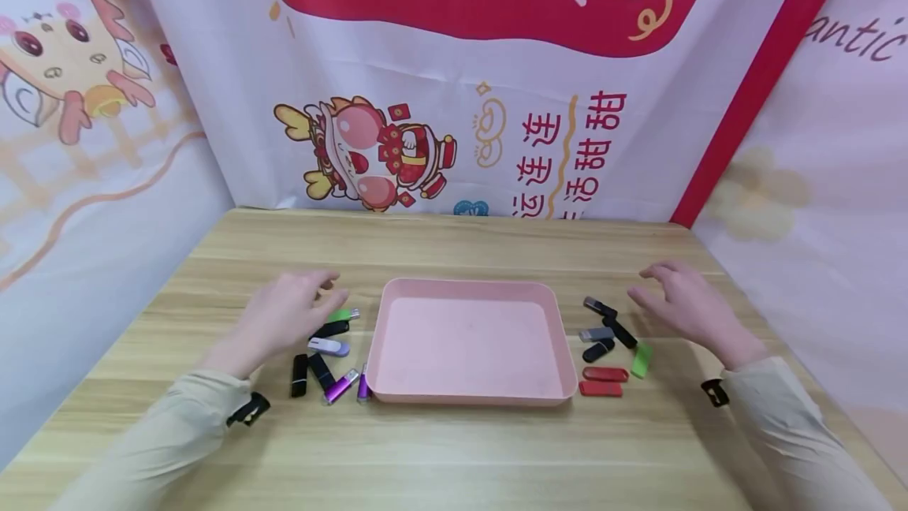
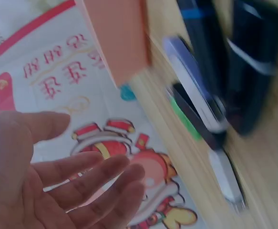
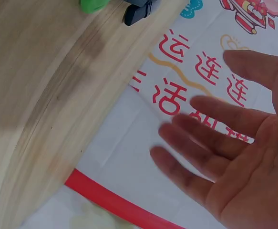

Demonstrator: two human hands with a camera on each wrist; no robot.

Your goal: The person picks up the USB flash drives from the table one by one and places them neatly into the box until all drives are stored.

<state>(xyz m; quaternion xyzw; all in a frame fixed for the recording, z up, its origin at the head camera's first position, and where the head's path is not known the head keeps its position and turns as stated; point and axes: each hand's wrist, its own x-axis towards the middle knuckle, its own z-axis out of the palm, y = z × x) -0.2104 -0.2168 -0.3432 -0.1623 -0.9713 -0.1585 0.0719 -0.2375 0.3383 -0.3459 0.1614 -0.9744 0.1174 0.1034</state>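
My left hand (image 1: 284, 318) hovers with loosely bent fingers over the left group of USB flash drives, holding nothing. Nearest it are a green flash drive (image 1: 344, 315), a black flash drive (image 1: 331, 330) and a lavender flash drive (image 1: 329, 347). In the left wrist view its palm faces the camera, fingers (image 2: 98, 188) spread apart. At the right, my right hand (image 1: 684, 310) is held above the table beside the other group, its fingers (image 3: 191, 152) relaxed and nothing in them. Closest to it lie a black flash drive (image 1: 600, 307) and a green flash drive (image 1: 641, 360).
Between the two groups stands a shallow pink tray (image 1: 470, 399) on the wooden table (image 1: 454, 448). Purple flash drives (image 1: 341, 387) lie by its left side, red flash drives (image 1: 605, 374) by its right. A printed cloth (image 1: 426, 61) hangs behind the table.
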